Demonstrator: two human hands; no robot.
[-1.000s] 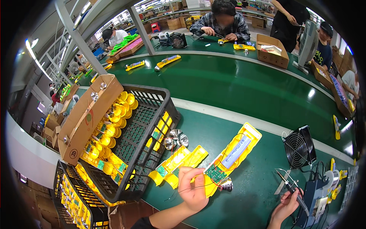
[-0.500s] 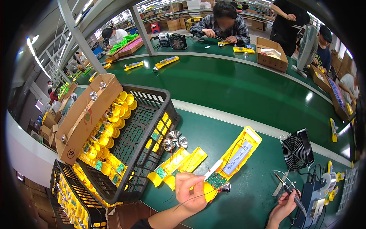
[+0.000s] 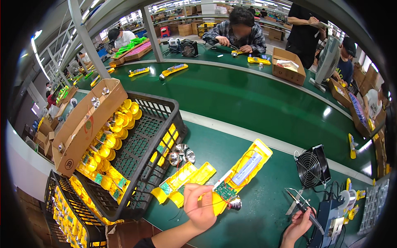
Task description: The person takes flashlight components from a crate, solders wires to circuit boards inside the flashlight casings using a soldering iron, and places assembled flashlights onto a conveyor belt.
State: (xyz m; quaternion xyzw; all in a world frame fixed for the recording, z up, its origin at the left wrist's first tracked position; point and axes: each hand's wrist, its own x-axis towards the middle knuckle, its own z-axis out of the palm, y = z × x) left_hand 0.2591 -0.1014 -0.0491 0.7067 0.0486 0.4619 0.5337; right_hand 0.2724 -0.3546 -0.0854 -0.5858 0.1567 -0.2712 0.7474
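Observation:
A long yellow flashlight housing (image 3: 261, 149) lies open before me, holding a lavender cylindrical battery (image 3: 247, 169), a green circuit board (image 3: 226, 190) and red wires. At its near end sits a shiny reflector (image 3: 235, 203). My left hand (image 3: 201, 208) is closed in a pinch beside the board, with a thin dark wire trailing from the fingers; their tips partly hide what they grip. Away to the right, my right hand (image 3: 297, 225) grips a soldering iron (image 3: 313, 218), its tip pointing up and left, apart from the housing. Two more yellow housings (image 3: 182, 177) rest left of my left hand.
Loose reflectors (image 3: 182, 153) lie beside a black crate (image 3: 175, 113) of yellow housings, with a cardboard box (image 3: 89, 124) on it. At right stand a small black fan (image 3: 313, 167), a blue soldering station (image 3: 326, 219) and a solder spool (image 3: 348, 198). Beyond runs a green conveyor (image 3: 215, 95); co-workers sit across.
The whole view has shifted slightly, so the bench things appear farther left. My left hand keeps its pinch by the board, and my right hand still holds the soldering iron.

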